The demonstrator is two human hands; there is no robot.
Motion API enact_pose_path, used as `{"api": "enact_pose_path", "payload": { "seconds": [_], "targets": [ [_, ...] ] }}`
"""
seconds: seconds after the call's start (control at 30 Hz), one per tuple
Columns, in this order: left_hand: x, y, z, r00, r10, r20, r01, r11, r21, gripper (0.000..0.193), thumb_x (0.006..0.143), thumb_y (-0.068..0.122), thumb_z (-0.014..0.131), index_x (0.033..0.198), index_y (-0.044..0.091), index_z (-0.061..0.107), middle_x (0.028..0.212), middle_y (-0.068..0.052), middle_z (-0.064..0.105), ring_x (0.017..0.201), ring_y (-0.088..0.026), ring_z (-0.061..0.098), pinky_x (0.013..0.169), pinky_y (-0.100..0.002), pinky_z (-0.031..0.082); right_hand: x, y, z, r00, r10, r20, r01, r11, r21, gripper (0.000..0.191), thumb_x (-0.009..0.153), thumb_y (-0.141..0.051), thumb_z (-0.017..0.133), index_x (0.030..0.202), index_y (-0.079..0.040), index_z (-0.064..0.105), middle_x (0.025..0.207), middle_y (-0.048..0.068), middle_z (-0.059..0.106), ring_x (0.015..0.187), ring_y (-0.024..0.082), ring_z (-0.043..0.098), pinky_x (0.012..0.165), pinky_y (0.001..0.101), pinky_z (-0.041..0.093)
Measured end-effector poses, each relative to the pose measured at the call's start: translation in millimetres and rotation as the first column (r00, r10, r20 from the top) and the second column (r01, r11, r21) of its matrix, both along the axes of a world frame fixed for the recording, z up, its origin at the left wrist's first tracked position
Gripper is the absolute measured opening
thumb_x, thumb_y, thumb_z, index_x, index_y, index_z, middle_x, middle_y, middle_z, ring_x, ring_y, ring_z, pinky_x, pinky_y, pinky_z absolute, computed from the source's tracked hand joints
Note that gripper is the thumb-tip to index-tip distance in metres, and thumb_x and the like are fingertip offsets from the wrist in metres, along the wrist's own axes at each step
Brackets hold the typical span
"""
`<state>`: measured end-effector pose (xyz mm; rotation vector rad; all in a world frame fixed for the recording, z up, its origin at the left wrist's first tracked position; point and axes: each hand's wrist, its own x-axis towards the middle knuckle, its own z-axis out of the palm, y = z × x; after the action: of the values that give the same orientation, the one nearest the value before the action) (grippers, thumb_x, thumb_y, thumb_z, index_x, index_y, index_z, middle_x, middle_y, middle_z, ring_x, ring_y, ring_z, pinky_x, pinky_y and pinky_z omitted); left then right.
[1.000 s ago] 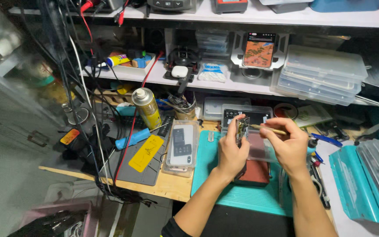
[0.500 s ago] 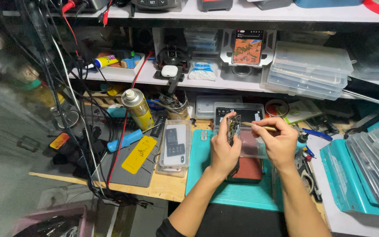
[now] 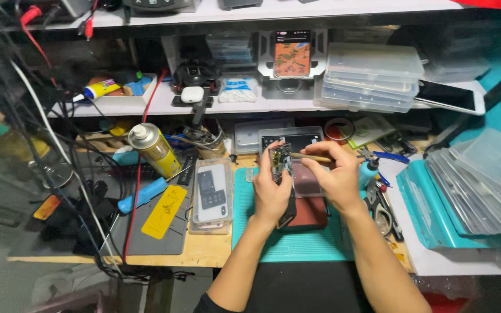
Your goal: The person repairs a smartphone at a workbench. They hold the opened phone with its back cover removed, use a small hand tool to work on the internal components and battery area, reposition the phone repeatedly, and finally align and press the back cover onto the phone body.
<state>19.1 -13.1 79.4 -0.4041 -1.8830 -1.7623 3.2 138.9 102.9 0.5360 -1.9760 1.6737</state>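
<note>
Left hand: clasping small circuit board, held upright above teal mat. Right hand: pinching thin wooden-handled tool, tip touching board. Beneath hands: dark opened phone on mat. Left of mat: clear tray of phone parts, yellow spray can, blue-handled tool.
</note>
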Motion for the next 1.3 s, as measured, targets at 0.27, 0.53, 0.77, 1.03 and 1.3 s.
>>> {"api": "enact_pose_path", "payload": {
  "seconds": [0.27, 0.53, 0.77, 1.03, 1.3],
  "targets": [
    [-5.4, -9.5, -6.9, 0.985, -0.106, 0.138, 0.103, 0.994, 0.029, 0.063, 0.087, -0.003, 0.063, 0.148, 0.004, 0.047, 0.112, -0.010, 0.073, 0.100, -0.016, 0.070, 0.090, -0.030, 0.057, 16.8, 7.2, 16.1, 0.987, -0.119, -0.112, 0.130, 0.986, 0.100, 0.013, 0.084, 0.005, 0.079, 0.096, 0.002, 0.075, 0.098, 0.009, 0.076, 0.089, 0.013, 0.074, 0.079, 0.0255, 0.060],
    [-8.9, -26.5, -16.8, 0.995, -0.039, 0.089, 0.036, 0.999, 0.025, 0.061, 0.088, -0.004, 0.067, 0.145, 0.001, 0.049, 0.114, -0.009, 0.071, 0.102, -0.014, 0.068, 0.090, -0.026, 0.054, 7.2, 69.0, 11.2, 0.958, -0.230, 0.170, 0.216, 0.971, 0.099, 0.014, 0.078, 0.000, 0.084, 0.089, 0.003, 0.077, 0.086, 0.009, 0.077, 0.077, 0.011, 0.071, 0.070, 0.0238, 0.056],
    [-10.6, -41.8, -32.3, 0.971, -0.017, 0.240, -0.007, 0.995, 0.096, 0.052, 0.090, 0.003, 0.071, 0.138, 0.000, 0.053, 0.108, -0.007, 0.074, 0.090, -0.009, 0.069, 0.074, -0.023, 0.055, 0.1, 70.9, -12.4, 0.913, -0.268, 0.308, 0.099, 0.877, 0.470, 0.018, 0.069, -0.007, 0.088, 0.078, 0.001, 0.075, 0.070, 0.009, 0.075, 0.064, 0.013, 0.074, 0.060, 0.0273, 0.056],
    [-8.8, -45.6, -33.6, 0.972, -0.034, 0.233, 0.009, 0.994, 0.107, 0.053, 0.093, 0.003, 0.068, 0.142, 0.000, 0.049, 0.109, -0.008, 0.073, 0.088, -0.009, 0.068, 0.071, -0.022, 0.053, -6.1, 65.8, -19.1, 0.919, -0.265, 0.292, -0.068, 0.622, 0.780, 0.029, 0.076, -0.011, 0.076, 0.104, -0.005, 0.076, 0.084, 0.011, 0.076, 0.083, 0.031, 0.073, 0.074, 0.0426, 0.054],
    [-6.1, -48.2, -35.2, 0.969, -0.073, 0.234, 0.033, 0.985, 0.171, 0.051, 0.093, 0.001, 0.066, 0.141, 0.000, 0.050, 0.107, -0.009, 0.074, 0.092, -0.011, 0.071, 0.075, -0.024, 0.057, -24.8, 18.1, -35.8, 0.940, -0.109, 0.325, -0.171, 0.673, 0.720, 0.034, 0.081, -0.014, 0.065, 0.112, -0.012, 0.076, 0.091, 0.018, 0.074, 0.084, 0.039, 0.070, 0.077, 0.0479, 0.056]
  ]
}}
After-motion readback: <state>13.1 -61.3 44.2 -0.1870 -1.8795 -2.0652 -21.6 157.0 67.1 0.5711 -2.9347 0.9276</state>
